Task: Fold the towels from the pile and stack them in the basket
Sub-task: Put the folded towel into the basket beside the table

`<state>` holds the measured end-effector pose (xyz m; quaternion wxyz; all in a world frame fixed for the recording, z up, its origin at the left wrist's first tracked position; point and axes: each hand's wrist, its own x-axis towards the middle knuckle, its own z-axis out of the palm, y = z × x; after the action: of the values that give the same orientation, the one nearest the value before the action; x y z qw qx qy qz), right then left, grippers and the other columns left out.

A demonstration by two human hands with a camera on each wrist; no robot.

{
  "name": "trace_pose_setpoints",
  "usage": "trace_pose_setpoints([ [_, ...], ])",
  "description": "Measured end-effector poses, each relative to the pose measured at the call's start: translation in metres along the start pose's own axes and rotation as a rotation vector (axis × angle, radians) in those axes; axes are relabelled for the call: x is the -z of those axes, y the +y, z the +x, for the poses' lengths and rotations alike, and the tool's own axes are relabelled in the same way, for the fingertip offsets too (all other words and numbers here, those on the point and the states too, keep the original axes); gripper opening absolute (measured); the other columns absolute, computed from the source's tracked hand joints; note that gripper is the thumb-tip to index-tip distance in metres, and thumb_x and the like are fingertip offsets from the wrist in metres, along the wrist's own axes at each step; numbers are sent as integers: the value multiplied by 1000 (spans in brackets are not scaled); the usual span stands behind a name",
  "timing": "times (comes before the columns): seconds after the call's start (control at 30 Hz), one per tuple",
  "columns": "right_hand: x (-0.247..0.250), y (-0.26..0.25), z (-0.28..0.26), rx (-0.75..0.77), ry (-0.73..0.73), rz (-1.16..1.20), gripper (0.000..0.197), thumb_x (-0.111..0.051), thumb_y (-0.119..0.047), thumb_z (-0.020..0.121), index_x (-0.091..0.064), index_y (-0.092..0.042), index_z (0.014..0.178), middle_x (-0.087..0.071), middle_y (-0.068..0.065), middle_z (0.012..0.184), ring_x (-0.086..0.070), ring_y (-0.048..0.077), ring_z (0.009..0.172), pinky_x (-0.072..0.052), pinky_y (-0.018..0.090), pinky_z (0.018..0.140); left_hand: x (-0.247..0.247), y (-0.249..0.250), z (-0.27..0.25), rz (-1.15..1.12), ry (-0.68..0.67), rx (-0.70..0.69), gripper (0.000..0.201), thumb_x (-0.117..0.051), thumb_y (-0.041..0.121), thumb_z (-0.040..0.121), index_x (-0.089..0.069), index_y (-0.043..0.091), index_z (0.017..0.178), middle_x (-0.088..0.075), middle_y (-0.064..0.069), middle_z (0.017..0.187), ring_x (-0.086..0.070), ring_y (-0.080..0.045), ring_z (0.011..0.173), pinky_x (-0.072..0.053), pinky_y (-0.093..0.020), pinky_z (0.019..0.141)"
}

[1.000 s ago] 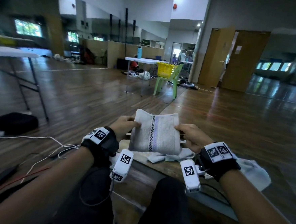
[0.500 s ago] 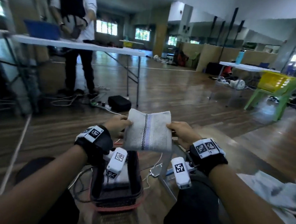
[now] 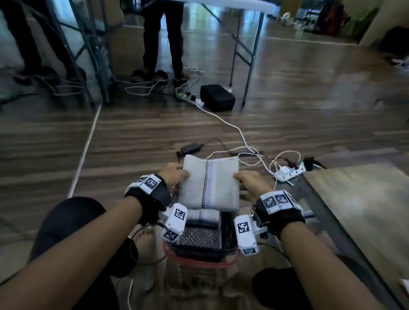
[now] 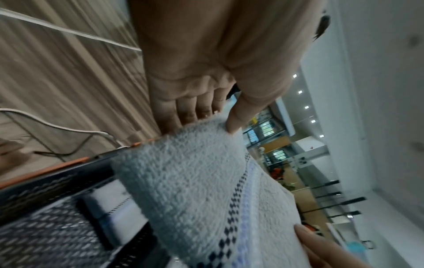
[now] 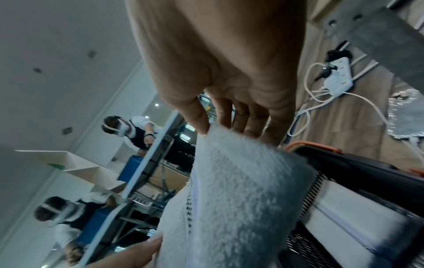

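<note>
Overhead, fluffy rectangular towel [image 3: 210, 183], mesh basket [image 3: 228, 231].

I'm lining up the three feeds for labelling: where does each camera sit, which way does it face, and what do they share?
Head: on the person's head, looking forward and down at the folded towel above the basket; both forearms, left hand, right hand show.
Left wrist: along the left palm toward its fingers, pinching the towel's edge.
Right wrist: along the right palm toward the fingers, gripping the opposite edge.
Shared: all three views show the towel and the basket.
</note>
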<state>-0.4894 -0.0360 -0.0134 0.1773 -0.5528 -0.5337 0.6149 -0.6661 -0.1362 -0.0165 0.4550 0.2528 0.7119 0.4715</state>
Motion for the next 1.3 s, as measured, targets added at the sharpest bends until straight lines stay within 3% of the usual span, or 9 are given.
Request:
trace_pose_setpoints([
  [0.13, -19, 51, 63, -162, -2, -112, 10, -56, -15, 86, -56, -11, 77, -57, 8, 75, -55, 23, 68, -50, 33, 70, -13, -53, 62, 127, 20, 138, 25, -47, -5, 88, -53, 10, 68, -61, -9, 65, -53, -16, 46, -41, -20, 44],
  [0.27, -34, 98, 127, -242, 2, -265, 12, -58, -15, 84, -65, -6, 85, -65, 16, 105, -61, 33, 102, -49, 42, 93, -29, -116, 130, 290, 8, 246, 21, -52, -1, 84, -58, 7, 65, -59, -11, 72, -56, -27, 67, -47, -25, 59],
  [0.4, -45, 126, 187, -283, -7, -388, 29, -53, -13, 88, -63, 4, 110, -60, 15, 107, -56, 27, 100, -39, 27, 78, -46, -159, 184, 360, 1, 296, 23, -51, 4, 84, -64, -7, 99, -64, -20, 95, -62, -33, 92, -45, -31, 73],
  [0.6, -54, 153, 269, -268, 18, -378, 15, -49, -8, 85, -62, 1, 85, -54, 13, 85, -49, 20, 77, -32, 28, 67, -61, -194, 257, 360, 94, 295, 29, -48, 7, 85, -62, 0, 109, -64, -18, 110, -60, -32, 101, -39, -25, 74],
  [0.7, -58, 160, 293, -257, 23, -371, 27, -48, -7, 85, -60, 13, 97, -52, 12, 84, -47, 19, 73, -32, 30, 58, -67, -202, 284, 293, 138, 299, 35, -48, 7, 87, -56, 2, 121, -62, -16, 119, -58, -31, 107, -41, -26, 79],
  [0.87, -62, 179, 314, -261, 62, -330, 35, -46, -4, 84, -53, 19, 110, -58, 20, 89, -57, 26, 83, -38, 32, 60, -75, -220, 302, 224, 187, 307, 36, -48, 5, 87, -56, 4, 122, -62, -14, 120, -58, -29, 108, -42, -24, 84],
  [1.0, -67, 190, 320, -241, 83, -297, 31, -43, -2, 86, -58, 12, 108, -62, 27, 112, -59, 37, 101, -40, 30, 70, -80, -234, 303, 222, 233, 297, 35, -46, 4, 88, -55, 4, 122, -62, -14, 119, -57, -29, 109, -39, -22, 81],
  [1.2, -67, 193, 324, -235, 81, -275, 16, -39, -3, 86, -55, -2, 90, -49, 6, 72, -50, 23, 82, -34, 28, 58, -81, -238, 302, 194, 259, 282, 33, -47, 6, 90, -53, 5, 123, -61, -13, 121, -57, -28, 110, -38, -22, 82],
  [1.3, -70, 194, 321, -186, 130, -354, 32, -41, -6, 88, -51, 1, 118, -56, 13, 105, -53, 29, 97, -41, 31, 77, -83, -237, 300, 200, 270, 260, 40, -45, 5, 91, -43, 4, 131, -56, -14, 127, -53, -30, 116, -38, -25, 90],
])
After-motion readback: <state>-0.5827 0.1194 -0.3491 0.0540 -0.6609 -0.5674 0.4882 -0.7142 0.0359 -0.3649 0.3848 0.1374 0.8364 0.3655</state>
